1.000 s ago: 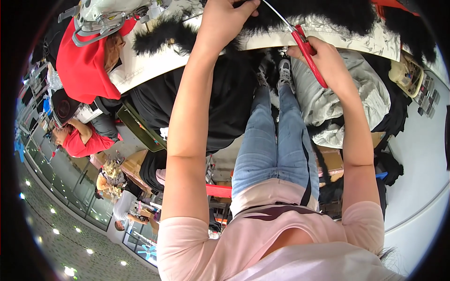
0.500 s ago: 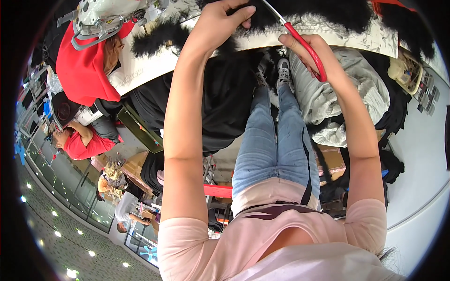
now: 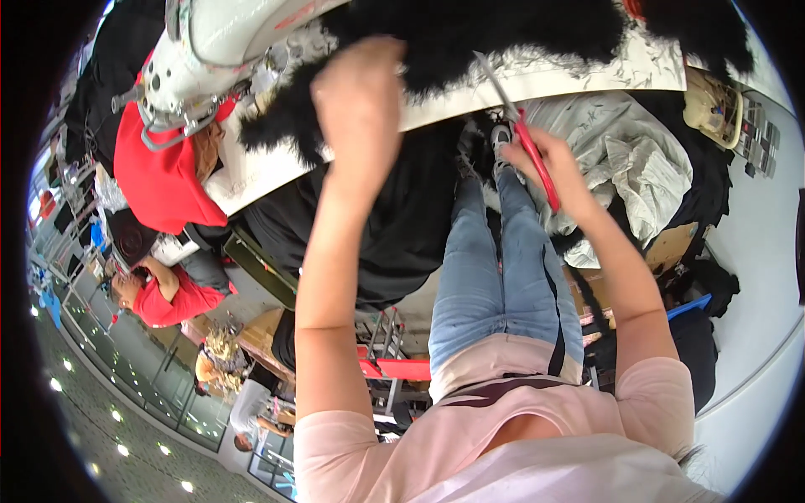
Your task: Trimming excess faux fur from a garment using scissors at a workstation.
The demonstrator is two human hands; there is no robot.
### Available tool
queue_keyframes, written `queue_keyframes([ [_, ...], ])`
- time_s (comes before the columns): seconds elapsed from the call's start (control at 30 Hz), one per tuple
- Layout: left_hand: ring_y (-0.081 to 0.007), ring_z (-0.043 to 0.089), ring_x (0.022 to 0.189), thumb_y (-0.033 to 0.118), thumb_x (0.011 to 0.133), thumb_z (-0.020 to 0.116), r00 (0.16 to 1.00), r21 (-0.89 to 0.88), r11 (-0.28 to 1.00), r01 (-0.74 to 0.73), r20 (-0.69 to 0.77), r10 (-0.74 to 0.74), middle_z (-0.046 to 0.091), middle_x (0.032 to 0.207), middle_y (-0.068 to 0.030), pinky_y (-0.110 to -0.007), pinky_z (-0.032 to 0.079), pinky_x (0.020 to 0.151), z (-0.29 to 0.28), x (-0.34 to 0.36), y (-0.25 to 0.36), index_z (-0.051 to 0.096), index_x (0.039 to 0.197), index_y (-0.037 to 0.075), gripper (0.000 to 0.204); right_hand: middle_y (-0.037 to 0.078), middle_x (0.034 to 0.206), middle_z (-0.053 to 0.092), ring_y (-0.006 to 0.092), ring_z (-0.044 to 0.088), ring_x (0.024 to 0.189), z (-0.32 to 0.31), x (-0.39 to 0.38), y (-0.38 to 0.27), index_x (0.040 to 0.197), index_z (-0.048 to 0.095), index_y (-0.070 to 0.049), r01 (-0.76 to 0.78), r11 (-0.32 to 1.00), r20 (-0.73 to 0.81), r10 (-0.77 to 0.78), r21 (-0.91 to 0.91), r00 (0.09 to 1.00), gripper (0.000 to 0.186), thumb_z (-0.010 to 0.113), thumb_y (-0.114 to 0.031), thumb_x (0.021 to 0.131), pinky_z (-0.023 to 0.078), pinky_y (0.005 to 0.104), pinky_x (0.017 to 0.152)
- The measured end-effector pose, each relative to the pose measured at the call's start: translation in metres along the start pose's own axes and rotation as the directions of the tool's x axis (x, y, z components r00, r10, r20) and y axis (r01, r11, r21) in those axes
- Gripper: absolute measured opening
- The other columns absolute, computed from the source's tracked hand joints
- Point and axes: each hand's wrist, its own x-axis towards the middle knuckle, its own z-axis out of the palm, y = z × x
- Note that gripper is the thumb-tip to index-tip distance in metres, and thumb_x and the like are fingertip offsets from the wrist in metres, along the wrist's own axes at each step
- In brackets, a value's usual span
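My right hand (image 3: 560, 172) is closed around a pair of scissors (image 3: 535, 159) with red handles. Their blades point up and left, over the table's front edge near the fur. Black fluffy fur (image 3: 495, 33) is spread across the white sewing table (image 3: 646, 71). Over the left part of the fur hovers my left hand (image 3: 360, 105), smeared by motion. Its fingers do not show clearly, so whether it grips the fur cannot be told.
A white sewing machine (image 3: 210, 63) stands at the left of the table, with red cloth (image 3: 163, 180) hanging beneath it. Pale crumpled fabric (image 3: 637, 159) and black cloth (image 3: 377, 222) lie below the table's edge. A person in a red shirt (image 3: 172, 302) sits farther left.
My left hand has moved down and left, away from the scissors. My right hand has come lower with the scissors, off the fur. The view has shifted, showing more of the sewing machine.
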Motion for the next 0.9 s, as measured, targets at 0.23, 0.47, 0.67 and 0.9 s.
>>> queue_keyframes([
  [0.23,-0.0255,0.053,0.114,0.012,0.077,0.066,0.995,-0.086,0.992,-0.095,0.019,0.097,0.057,0.121,-0.0107,-0.037,0.041,0.094,0.088,0.046,0.068,0.055,0.119,0.002,0.045,-0.003,0.061,0.045,0.0053,0.04,0.05,0.0,-0.056,0.05,0.078,0.051,-0.005,-0.005,0.962,-0.276,0.084,0.274,0.958,0.024,0.063,-0.023,0.089,0.032,0.0231,0.046],
  [0.47,-0.0284,0.046,0.118,0.015,0.07,0.069,0.984,0.026,1.0,-0.01,0.18,0.005,0.049,0.127,-0.0137,-0.042,0.038,0.095,0.096,0.029,0.082,0.048,0.126,0.001,0.062,-0.005,0.064,0.043,0.0049,0.038,0.058,0.001,-0.089,0.079,0.075,0.051,-0.004,-0.048,0.922,-0.282,0.167,0.385,0.945,0.023,0.067,-0.017,0.087,0.032,0.022,0.053],
  [0.67,-0.0286,0.052,0.105,0.013,0.067,0.069,0.948,0.28,0.96,-0.025,0.31,-0.066,0.052,0.117,-0.0142,-0.039,0.044,0.086,0.096,0.04,0.074,0.047,0.122,-0.003,0.061,-0.005,0.064,0.043,0.0053,0.038,0.06,-0.003,-0.105,0.098,0.075,0.052,-0.003,-0.043,0.881,-0.281,0.195,0.471,0.94,0.023,0.068,-0.017,0.085,0.033,0.022,0.055],
  [0.9,-0.0405,0.055,0.103,0.007,0.07,0.067,0.715,0.265,0.918,0.296,0.576,-0.397,0.057,0.11,-0.0271,-0.043,0.047,0.086,0.081,0.058,0.067,0.049,0.114,-0.007,0.049,-0.004,0.064,0.043,0.0052,0.038,0.061,-0.029,-0.124,0.111,0.075,0.052,-0.003,-0.054,0.849,-0.317,0.254,0.525,0.914,0.024,0.069,-0.017,0.085,0.033,0.0217,0.055],
])
